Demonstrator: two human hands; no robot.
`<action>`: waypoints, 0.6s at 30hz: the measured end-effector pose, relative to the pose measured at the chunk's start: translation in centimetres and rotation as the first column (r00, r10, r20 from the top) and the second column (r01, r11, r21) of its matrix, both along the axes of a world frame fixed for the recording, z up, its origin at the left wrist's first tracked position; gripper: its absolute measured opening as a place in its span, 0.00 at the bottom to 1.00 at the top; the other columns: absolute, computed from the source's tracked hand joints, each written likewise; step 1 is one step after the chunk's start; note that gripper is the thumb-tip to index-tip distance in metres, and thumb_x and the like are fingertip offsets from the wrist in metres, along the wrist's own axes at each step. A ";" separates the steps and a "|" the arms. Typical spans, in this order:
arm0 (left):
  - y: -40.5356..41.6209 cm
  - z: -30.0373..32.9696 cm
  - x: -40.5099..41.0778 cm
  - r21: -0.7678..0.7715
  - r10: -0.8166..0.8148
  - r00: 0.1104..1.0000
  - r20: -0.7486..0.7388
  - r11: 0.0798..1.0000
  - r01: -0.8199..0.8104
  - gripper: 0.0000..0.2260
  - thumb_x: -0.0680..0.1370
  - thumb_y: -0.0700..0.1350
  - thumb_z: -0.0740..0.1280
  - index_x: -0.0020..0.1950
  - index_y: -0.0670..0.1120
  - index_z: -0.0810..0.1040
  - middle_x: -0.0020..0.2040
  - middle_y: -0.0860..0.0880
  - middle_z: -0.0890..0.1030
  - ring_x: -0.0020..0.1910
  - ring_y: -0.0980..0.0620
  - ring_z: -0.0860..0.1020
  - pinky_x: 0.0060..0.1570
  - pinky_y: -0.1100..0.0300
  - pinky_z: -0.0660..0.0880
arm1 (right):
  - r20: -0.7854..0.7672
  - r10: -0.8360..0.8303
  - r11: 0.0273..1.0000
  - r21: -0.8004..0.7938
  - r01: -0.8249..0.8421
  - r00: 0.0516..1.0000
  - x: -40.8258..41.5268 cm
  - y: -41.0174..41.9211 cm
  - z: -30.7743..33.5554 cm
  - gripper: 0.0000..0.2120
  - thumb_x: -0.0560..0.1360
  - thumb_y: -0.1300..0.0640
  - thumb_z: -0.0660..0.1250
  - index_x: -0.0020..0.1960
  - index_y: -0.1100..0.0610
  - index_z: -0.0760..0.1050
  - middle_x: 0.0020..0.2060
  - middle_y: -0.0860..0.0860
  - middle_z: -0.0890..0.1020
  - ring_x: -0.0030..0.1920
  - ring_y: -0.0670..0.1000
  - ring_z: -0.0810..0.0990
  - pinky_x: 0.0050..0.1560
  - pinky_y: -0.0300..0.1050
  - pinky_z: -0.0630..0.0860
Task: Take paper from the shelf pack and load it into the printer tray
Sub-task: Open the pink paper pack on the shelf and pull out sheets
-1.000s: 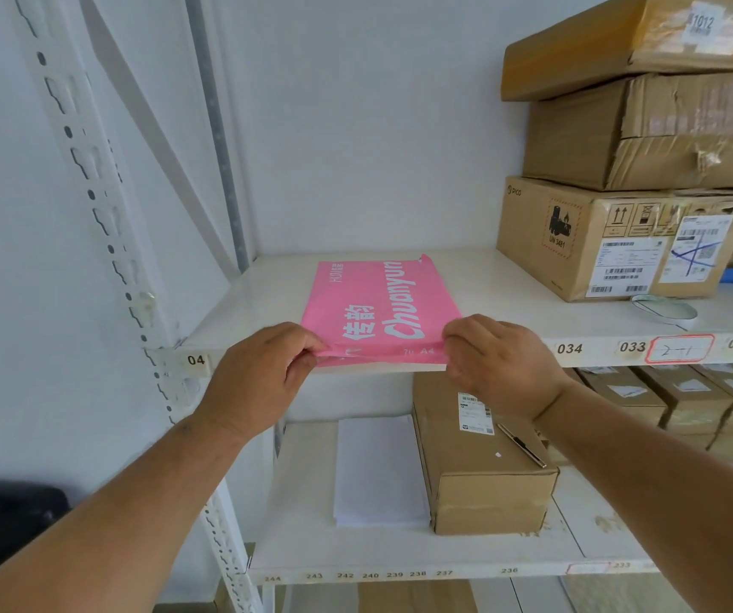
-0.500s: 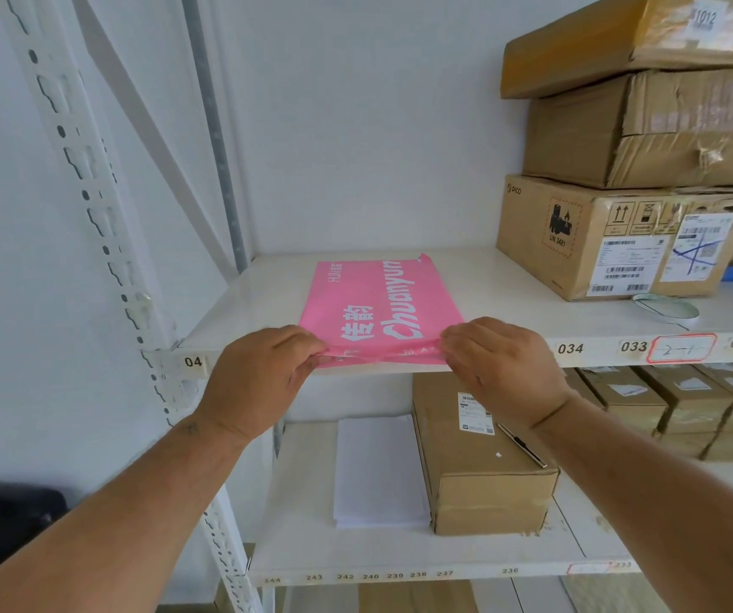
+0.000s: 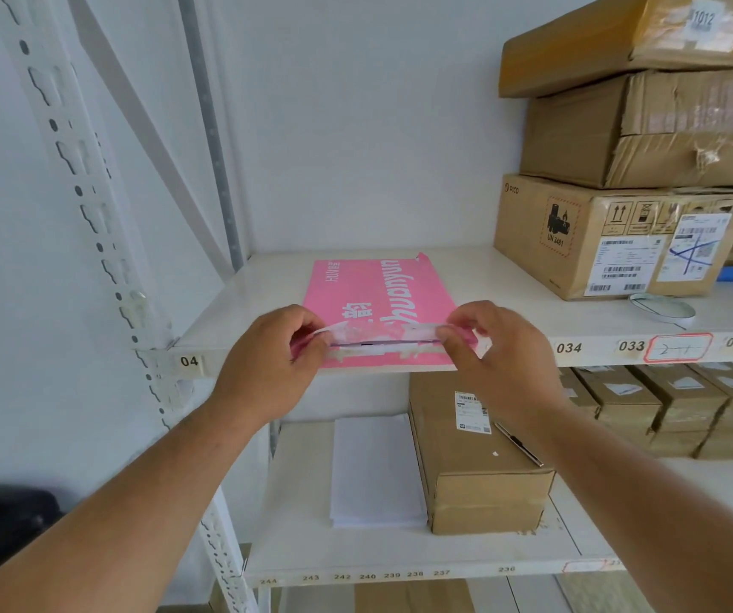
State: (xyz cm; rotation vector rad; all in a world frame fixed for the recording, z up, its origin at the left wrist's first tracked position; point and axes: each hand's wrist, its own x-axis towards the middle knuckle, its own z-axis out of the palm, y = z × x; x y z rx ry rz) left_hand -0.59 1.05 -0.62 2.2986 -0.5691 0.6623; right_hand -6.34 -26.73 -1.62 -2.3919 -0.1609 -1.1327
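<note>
A flat pink paper pack [image 3: 373, 294] with white lettering lies on the white upper shelf [image 3: 231, 311], its near end at the shelf's front edge. My left hand [image 3: 267, 365] pinches the wrapper's near left corner and my right hand [image 3: 493, 351] pinches the near right corner. Between them the wrapper's flap is lifted and folded back, and a thin dark gap shows at the open end. No printer is in view.
Three stacked cardboard boxes [image 3: 621, 236] fill the upper shelf's right side, with a tape roll [image 3: 663, 308] in front. On the lower shelf lie a loose white paper stack [image 3: 375, 471], a long carton [image 3: 475, 462] with a pen on it, and several small boxes [image 3: 674, 404]. A slotted upright [image 3: 90, 205] stands at left.
Both hands have lifted the near flap of the pink wrapper up and back, which opens the end of the pack. The pack itself has stayed in place on the shelf.
</note>
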 end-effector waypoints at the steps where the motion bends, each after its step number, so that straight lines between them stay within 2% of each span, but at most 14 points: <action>1: -0.3 -0.2 -0.2 -0.037 0.007 1.000 -0.014 0.999 -0.008 0.05 0.80 0.51 0.69 0.52 0.52 0.79 0.47 0.58 0.80 0.49 0.54 0.79 0.49 0.56 0.77 | 0.097 -0.037 0.999 -0.030 0.040 0.995 -0.5 0.4 -0.3 0.08 0.80 0.51 0.70 0.53 0.56 0.82 0.46 0.49 0.86 0.47 0.52 0.82 0.47 0.45 0.76; 3: -0.8 -0.5 -0.5 -0.106 0.042 0.999 -0.035 0.993 -0.046 0.05 0.80 0.51 0.69 0.52 0.52 0.78 0.48 0.58 0.79 0.49 0.54 0.78 0.49 0.57 0.76 | 0.299 0.008 0.988 -0.152 0.039 0.954 -1.4 1.6 -1.5 0.05 0.79 0.58 0.70 0.48 0.60 0.83 0.42 0.53 0.86 0.42 0.55 0.82 0.45 0.48 0.77; 4: -1.0 -0.6 -0.6 -0.130 0.065 0.997 -0.044 0.989 -0.070 0.05 0.79 0.51 0.69 0.53 0.52 0.78 0.49 0.58 0.79 0.50 0.54 0.78 0.50 0.57 0.77 | 0.330 0.067 0.974 -0.224 0.009 0.942 -1.7 2.3 -2.0 0.05 0.78 0.61 0.70 0.46 0.60 0.84 0.41 0.53 0.86 0.40 0.57 0.82 0.43 0.51 0.79; 6: -1.5 -0.8 -0.9 -0.156 0.094 0.994 -0.056 0.983 -0.102 0.06 0.79 0.50 0.70 0.54 0.51 0.78 0.51 0.56 0.79 0.52 0.53 0.78 0.51 0.55 0.77 | 0.271 0.126 0.944 -0.328 -0.032 0.954 -1.6 3.4 -2.7 0.06 0.78 0.62 0.69 0.49 0.60 0.85 0.44 0.53 0.88 0.42 0.57 0.85 0.41 0.52 0.81; 9: -2.2 -0.7 -1.3 -0.133 0.112 0.992 -0.059 0.984 -0.118 0.09 0.78 0.47 0.70 0.58 0.50 0.78 0.54 0.55 0.77 0.55 0.53 0.76 0.53 0.57 0.75 | 0.145 0.038 0.934 -0.357 0.016 0.989 -1.0 4.0 -2.4 0.11 0.79 0.58 0.65 0.56 0.57 0.84 0.52 0.51 0.88 0.46 0.56 0.87 0.39 0.48 0.82; 12: -2.4 -0.6 -1.5 -0.114 0.094 0.989 -0.114 0.988 -0.107 0.17 0.75 0.40 0.70 0.64 0.49 0.77 0.58 0.56 0.74 0.59 0.53 0.75 0.55 0.62 0.70 | 0.086 -0.001 0.924 -0.382 0.034 0.996 -0.9 4.1 -1.8 0.14 0.79 0.54 0.60 0.54 0.56 0.83 0.46 0.50 0.86 0.40 0.56 0.85 0.33 0.43 0.74; 15: -1.6 -1.2 -1.5 -0.047 0.030 0.990 -0.141 0.998 -0.037 0.25 0.74 0.33 0.69 0.71 0.46 0.74 0.70 0.50 0.72 0.66 0.50 0.74 0.61 0.64 0.68 | 0.093 -0.001 0.909 -0.416 0.040 0.996 -1.4 3.9 -1.9 0.14 0.79 0.54 0.60 0.51 0.56 0.84 0.41 0.51 0.85 0.36 0.55 0.83 0.31 0.43 0.73; 18: -0.4 -1.8 -1.7 -0.027 0.014 0.987 -0.162 0.999 -0.019 0.29 0.75 0.30 0.68 0.75 0.46 0.70 0.77 0.49 0.67 0.73 0.49 0.71 0.68 0.63 0.65 | 0.076 -0.013 0.897 -0.441 0.045 0.997 -1.8 3.5 -2.7 0.14 0.80 0.52 0.61 0.40 0.55 0.81 0.31 0.50 0.80 0.28 0.55 0.78 0.28 0.42 0.66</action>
